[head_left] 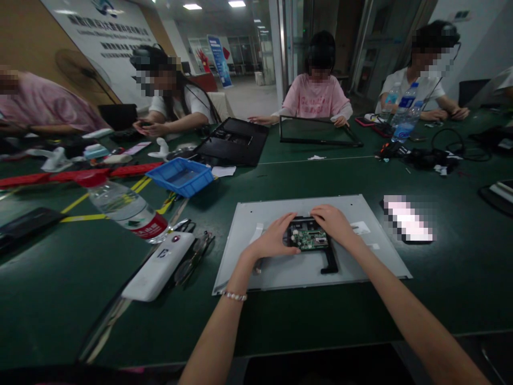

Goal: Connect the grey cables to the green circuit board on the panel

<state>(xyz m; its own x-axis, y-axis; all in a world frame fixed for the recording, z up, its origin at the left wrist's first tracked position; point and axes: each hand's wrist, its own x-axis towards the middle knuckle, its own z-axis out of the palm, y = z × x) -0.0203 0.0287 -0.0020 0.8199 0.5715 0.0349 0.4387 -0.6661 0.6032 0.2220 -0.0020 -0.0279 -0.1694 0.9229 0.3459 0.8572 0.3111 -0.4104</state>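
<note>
A green circuit board (308, 239) sits in a black plastic frame (330, 260) over the back of a flat silver-grey panel (248, 224). My left hand (273, 239) grips the frame's left side, thumb at its near edge and fingers at its far edge. From the right, my right hand (332, 221) holds the frame's far right corner with bent fingers; part of that edge is hidden beneath it. A black arm of the frame points toward me. Whether the frame is fixed to the panel, I cannot tell.
Left of the panel are a white power bank (158, 267), eyeglasses (194, 259), a tilted water bottle (124, 208) and a blue tray (182, 176). A lit phone (407, 219) lies to the right. Across the green table (320, 179), several people handle parts, including a black screen bezel (320, 141).
</note>
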